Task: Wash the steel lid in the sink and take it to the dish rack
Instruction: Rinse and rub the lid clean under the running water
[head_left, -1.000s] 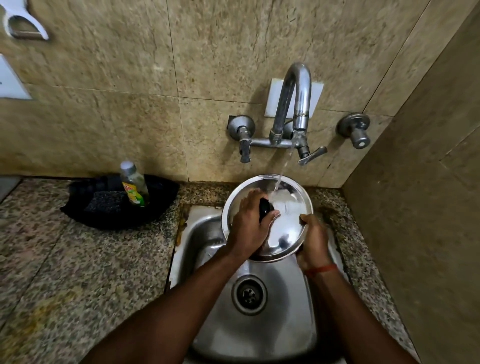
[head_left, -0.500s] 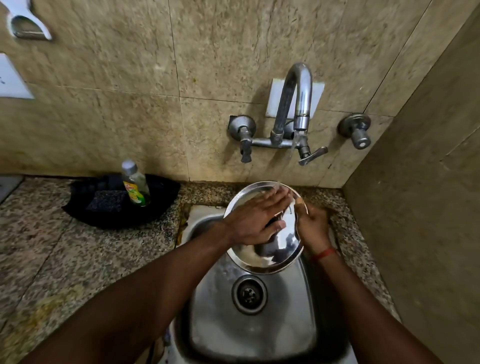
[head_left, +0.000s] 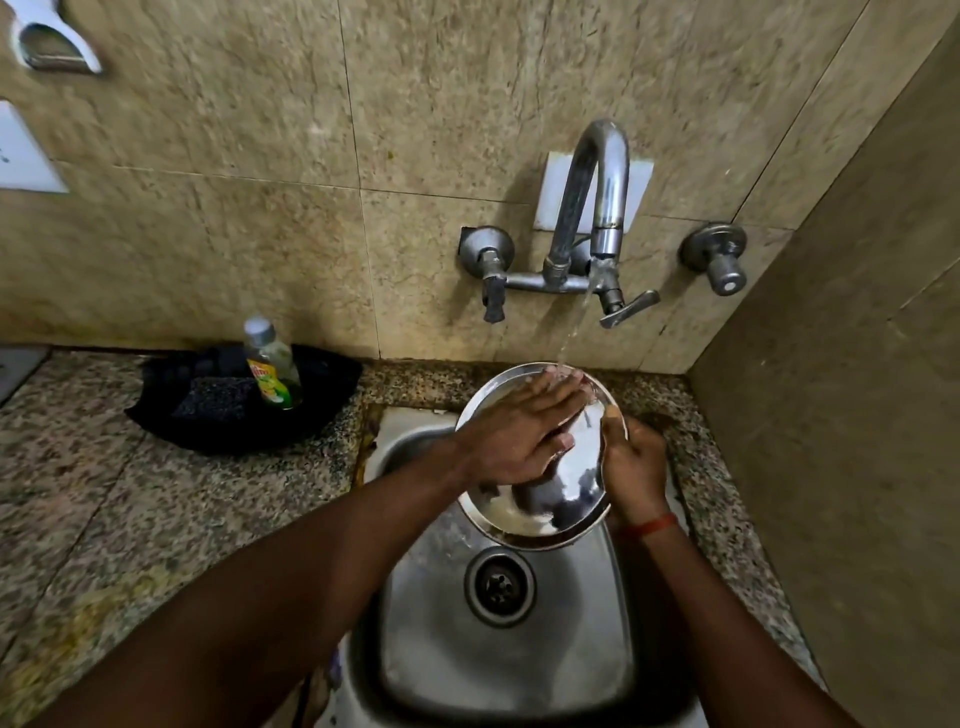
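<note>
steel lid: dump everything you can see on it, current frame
The steel lid is a round, shiny, shallow disc with a raised rim, and its surface is mirror-like. It is held tilted over the sink, with its far edge under the water stream. The left hand lies flat across its face with straight fingers. The right hand grips its right rim, thumb over the edge. Any knob is hidden.

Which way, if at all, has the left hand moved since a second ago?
Yes: left hand opened flat, reaching up the lid toward the tap, fingertips under its stream.
</note>
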